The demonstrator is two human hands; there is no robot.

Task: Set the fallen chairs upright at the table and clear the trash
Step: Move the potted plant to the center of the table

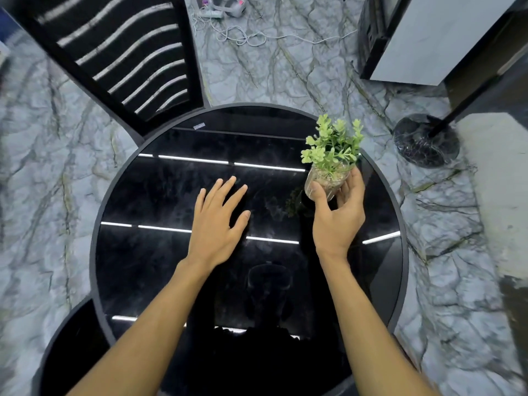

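Observation:
A round glossy black table (pixel 114 212) fills the middle of the head view. Just above its right side, my right hand (pixel 338 215) grips a small clear glass pot with a green leafy plant (pixel 331 150), tilted a little to the right. My left hand (pixel 218 218) hovers flat over the table's centre, fingers spread, holding nothing. A black slatted chair (pixel 123 55) stands upright at the table's far left edge. A second black seat or chair part (pixel 71 347) shows at the near left. No trash is visible on the table.
Grey marble floor (pixel 43 181) surrounds the table. A round black lamp base with a pole (pixel 425 141) stands to the right. A white cabinet (pixel 423 44) sits at the back right. Cables and a power strip (pixel 228 12) lie on the far floor.

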